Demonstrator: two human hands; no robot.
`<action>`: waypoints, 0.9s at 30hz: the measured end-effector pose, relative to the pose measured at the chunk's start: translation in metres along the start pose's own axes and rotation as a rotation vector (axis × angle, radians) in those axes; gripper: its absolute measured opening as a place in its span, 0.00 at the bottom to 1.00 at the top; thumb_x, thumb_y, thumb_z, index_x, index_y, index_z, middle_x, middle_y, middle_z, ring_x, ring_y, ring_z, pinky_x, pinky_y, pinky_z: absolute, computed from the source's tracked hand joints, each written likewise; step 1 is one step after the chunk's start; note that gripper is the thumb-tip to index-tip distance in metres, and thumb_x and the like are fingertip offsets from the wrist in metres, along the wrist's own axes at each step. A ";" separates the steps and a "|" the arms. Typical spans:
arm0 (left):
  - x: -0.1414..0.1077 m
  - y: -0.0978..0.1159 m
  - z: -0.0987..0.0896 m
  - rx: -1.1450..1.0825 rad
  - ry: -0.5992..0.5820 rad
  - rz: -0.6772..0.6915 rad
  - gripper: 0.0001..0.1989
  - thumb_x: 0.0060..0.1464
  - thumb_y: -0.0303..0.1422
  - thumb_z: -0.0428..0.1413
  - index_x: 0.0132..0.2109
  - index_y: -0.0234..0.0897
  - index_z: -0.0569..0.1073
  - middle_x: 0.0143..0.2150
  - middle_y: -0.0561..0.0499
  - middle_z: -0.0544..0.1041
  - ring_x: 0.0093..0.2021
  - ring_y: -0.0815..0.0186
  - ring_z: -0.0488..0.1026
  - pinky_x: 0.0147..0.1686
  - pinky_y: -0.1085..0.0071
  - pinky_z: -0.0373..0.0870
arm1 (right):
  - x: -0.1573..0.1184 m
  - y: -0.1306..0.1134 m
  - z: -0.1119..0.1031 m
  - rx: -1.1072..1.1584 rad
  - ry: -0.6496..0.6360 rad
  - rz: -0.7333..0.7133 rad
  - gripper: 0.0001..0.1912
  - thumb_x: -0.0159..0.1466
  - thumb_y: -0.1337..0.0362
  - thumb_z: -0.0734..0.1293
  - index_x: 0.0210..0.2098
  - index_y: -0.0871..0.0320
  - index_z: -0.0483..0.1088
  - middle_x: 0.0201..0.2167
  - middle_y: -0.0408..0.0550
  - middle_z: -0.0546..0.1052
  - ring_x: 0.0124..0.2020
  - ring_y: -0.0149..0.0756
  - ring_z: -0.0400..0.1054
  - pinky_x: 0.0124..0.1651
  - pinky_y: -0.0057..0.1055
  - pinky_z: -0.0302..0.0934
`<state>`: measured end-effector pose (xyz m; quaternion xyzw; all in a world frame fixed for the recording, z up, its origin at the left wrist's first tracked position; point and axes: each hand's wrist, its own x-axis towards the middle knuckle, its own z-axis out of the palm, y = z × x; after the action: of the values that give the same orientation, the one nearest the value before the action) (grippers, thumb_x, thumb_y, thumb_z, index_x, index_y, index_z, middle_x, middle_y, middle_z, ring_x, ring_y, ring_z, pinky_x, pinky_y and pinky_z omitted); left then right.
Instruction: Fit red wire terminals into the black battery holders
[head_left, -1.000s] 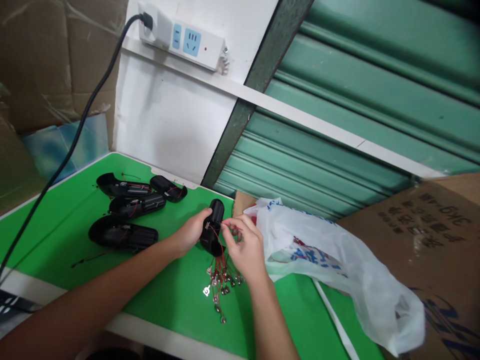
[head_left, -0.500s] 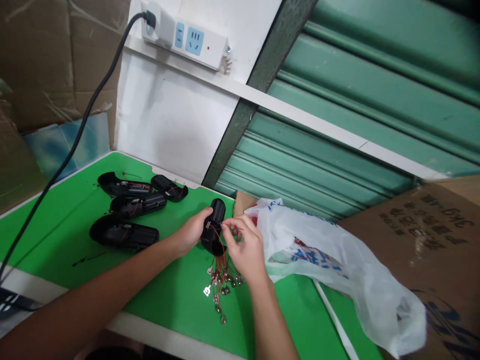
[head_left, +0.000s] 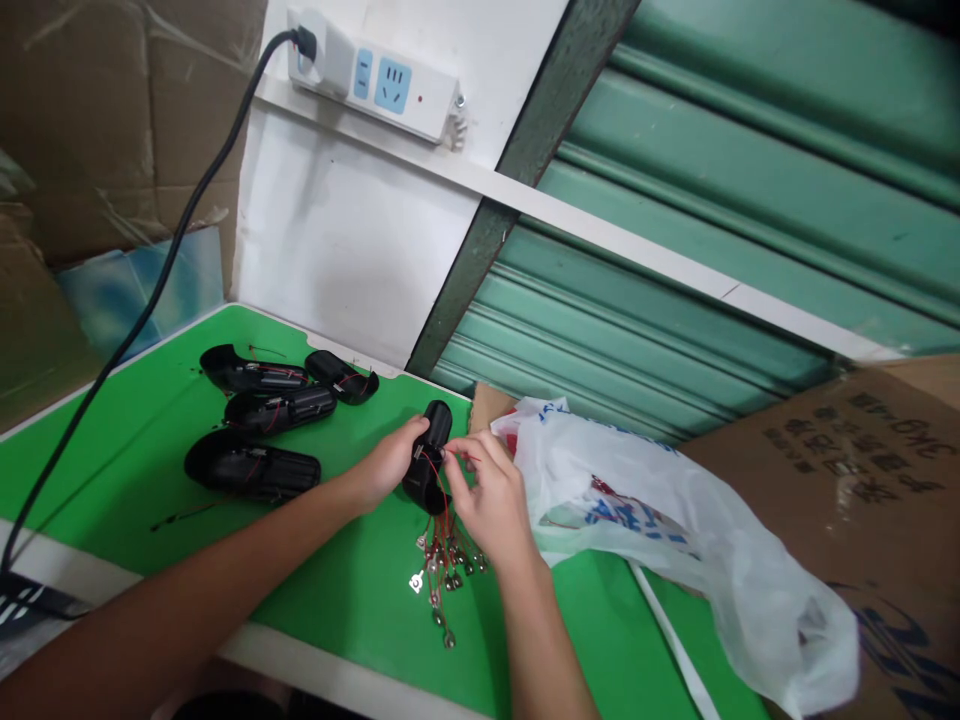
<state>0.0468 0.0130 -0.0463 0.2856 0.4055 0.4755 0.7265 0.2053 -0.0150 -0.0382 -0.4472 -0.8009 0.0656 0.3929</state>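
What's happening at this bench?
The left hand steadies a black housing on the green table, while the right hand pinches a red wire at its side. Red leads with metal tabs spread out below it. Four similar black housings lie to the left.

The green table bears 4 black casings, red-wired metal tabs and a white plastic bag.
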 end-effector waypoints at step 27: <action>-0.005 0.006 0.003 0.058 0.039 0.162 0.14 0.52 0.40 0.58 0.44 0.39 0.78 0.43 0.51 0.82 0.55 0.56 0.73 0.58 0.65 0.63 | 0.005 -0.005 0.012 0.107 0.094 0.033 0.07 0.69 0.68 0.63 0.39 0.55 0.74 0.35 0.47 0.76 0.37 0.38 0.73 0.42 0.33 0.66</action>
<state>0.0459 0.0105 -0.0383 0.3292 0.4087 0.5264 0.6689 0.1929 -0.0114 -0.0413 -0.4415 -0.7693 0.0935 0.4523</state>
